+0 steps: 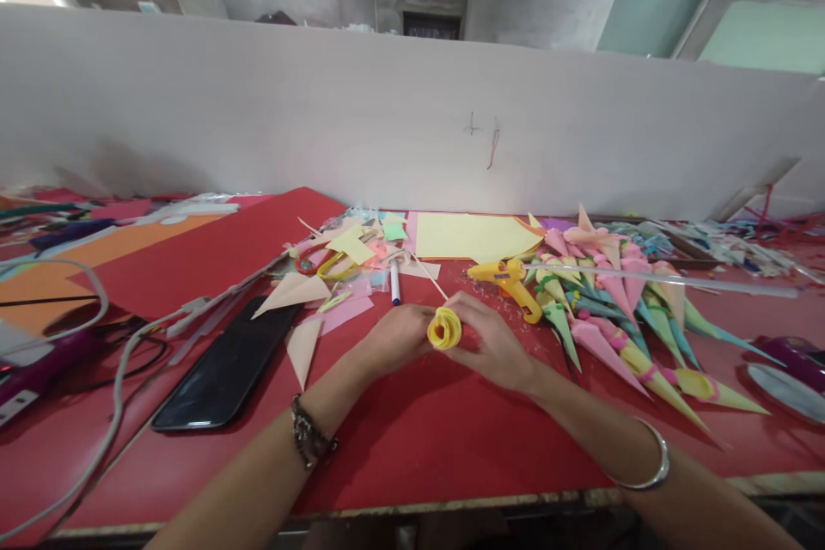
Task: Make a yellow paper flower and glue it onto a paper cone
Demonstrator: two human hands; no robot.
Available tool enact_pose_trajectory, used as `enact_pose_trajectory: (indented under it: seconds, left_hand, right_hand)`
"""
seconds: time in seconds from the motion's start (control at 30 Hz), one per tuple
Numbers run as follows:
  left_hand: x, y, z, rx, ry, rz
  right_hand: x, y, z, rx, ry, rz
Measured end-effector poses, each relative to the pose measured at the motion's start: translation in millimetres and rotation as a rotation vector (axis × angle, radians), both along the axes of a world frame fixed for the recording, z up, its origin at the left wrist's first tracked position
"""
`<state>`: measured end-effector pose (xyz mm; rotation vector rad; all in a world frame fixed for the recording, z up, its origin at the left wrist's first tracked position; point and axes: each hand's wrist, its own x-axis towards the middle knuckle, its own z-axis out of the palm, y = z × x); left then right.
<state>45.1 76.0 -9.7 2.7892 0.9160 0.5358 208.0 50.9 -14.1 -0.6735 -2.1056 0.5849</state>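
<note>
A small yellow rolled paper piece (444, 328), coiled in a spiral, is held between both hands above the red table. My left hand (405, 339) pinches it from the left, its fingertips partly hidden behind the roll. My right hand (493, 339) has its fingers wrapped round the roll's right side. A thin pale stick (428, 273) slants up and left from behind the roll. Just beyond my right hand lies a yellow glue gun (509, 282). Past my left hand a marker (395, 282) rests near loose paper scraps.
A black phone (229, 369) lies at the left, beside a white cable (119, 387). Many coloured paper cones (619, 309) are heaped at the right. Yellow sheets (473, 235), red-handled scissors (310, 259) and red card (212, 253) lie farther back, before a white partition (290, 103).
</note>
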Motion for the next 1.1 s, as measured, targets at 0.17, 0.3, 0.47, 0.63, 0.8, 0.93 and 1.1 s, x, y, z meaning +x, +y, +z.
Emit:
enact_pose_trajectory:
  seconds: [0.17,0.3,0.47,0.63,0.8,0.93,1.1]
  left_hand:
    - [0.7,-0.2,1.6,-0.041,0.033,0.040]
    - [0.5,-1.9,1.8,-0.092,0.085,0.122]
    - [-0.7,-1.5,0.3,-0.085,0.118,0.160]
    - [-0.4,1.4,-1.2,-0.069,0.157,0.179]
    - [-0.5,3.2,-5.3,-0.053,0.191,0.198]
    - [-1.1,1.4,-4.9,-0.009,0.191,0.226]
    - [0.2,-0.3,1.4,0.031,0.173,0.262]
  right_hand:
    - [1.3,2.2,-1.6,-0.005,0.006,0.026]
    - [1.3,0.7,-0.1,0.004,0.013,0.042]
    - [1.8,-1.3,3.3,0.037,-0.005,0.092]
    - [2.2,-2.3,3.9,0.067,-0.004,0.087]
    - [2.6,-3.3,4.2,0.067,0.009,0.086]
    - [2.5,-3.2,4.7,0.066,-0.005,0.080]
    - [2.0,-3.8,5.9,0.076,0.013,0.046]
